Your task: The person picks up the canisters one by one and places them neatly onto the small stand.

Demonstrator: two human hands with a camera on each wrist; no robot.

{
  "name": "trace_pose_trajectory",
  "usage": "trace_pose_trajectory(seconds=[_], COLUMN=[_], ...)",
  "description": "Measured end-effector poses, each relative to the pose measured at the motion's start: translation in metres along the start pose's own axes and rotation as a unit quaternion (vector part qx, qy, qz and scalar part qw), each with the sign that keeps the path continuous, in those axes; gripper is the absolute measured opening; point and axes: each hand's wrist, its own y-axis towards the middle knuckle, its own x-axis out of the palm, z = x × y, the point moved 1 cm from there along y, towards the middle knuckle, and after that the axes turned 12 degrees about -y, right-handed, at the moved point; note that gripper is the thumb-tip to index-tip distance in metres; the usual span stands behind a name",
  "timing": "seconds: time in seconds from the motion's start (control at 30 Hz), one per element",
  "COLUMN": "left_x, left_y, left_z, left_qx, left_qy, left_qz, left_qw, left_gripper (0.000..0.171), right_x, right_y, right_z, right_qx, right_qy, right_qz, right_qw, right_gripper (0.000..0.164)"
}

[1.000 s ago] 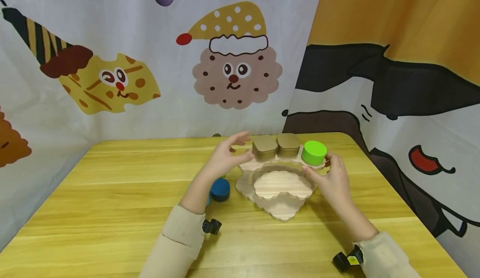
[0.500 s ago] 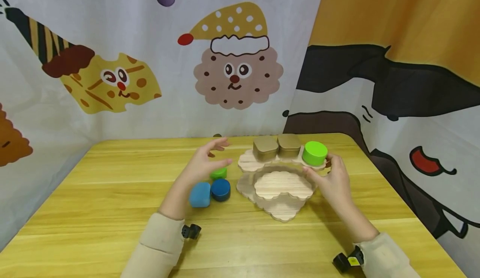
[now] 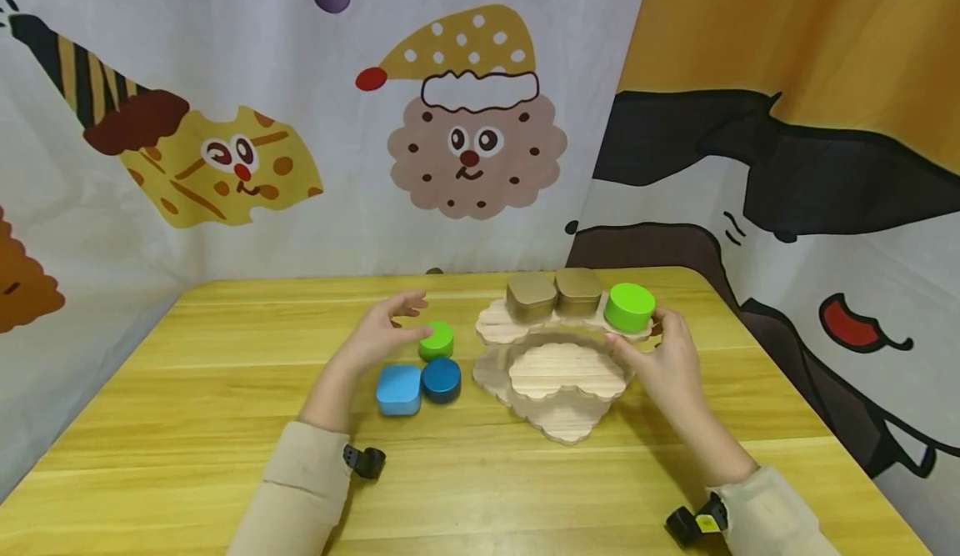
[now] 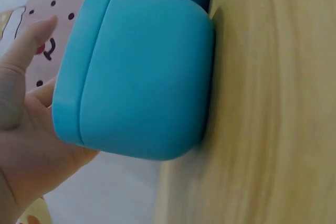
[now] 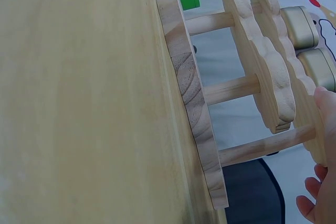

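My left hand (image 3: 378, 331) is just left of a green round tin (image 3: 437, 341), fingers spread and relaxed, thumb tip overlapping the tin's edge in the head view. In front of it a light-blue square tin (image 3: 399, 389) and a dark-blue round tin (image 3: 442, 380) stand side by side on the table. My right hand (image 3: 667, 356) grips the right end of the top tier of a wooden scalloped stand (image 3: 566, 370), thumb above and fingers below in the right wrist view. On that tier sit two gold tins (image 3: 531, 296) and a bright-green round tin (image 3: 630, 307).
The stand's tiers are joined by wooden posts (image 5: 233, 88) above a base board (image 5: 191, 98). Behind the wooden table (image 3: 187, 406) hangs a curtain (image 3: 270, 56) printed with cartoon biscuits.
My left hand has left the stand's left end and moved left and slightly down, uncovering the blue tins and green tin. My right hand keeps its grip on the stand.
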Motion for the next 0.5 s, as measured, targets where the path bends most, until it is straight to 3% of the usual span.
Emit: trace_pose_trajectory(seconds=[0.27, 0.5], left_x=[-0.003, -0.003], left_y=[0.001, 0.003], left_z=[-0.018, -0.028], left_qx=[-0.043, -0.051], left_qy=[0.003, 0.000], left_qz=[-0.016, -0.041], left_qw=[0.9989, 0.9979], left_gripper=[0.065, 0.067], right_x=[-0.001, -0.001], right_y=[0.000, 0.000], right_z=[-0.001, 0.000], right_qx=[-0.001, -0.002], right_qy=[0.000, 0.000], right_qz=[0.002, 0.003], right_qw=[1.000, 1.000], right_gripper=[0.069, 0.070])
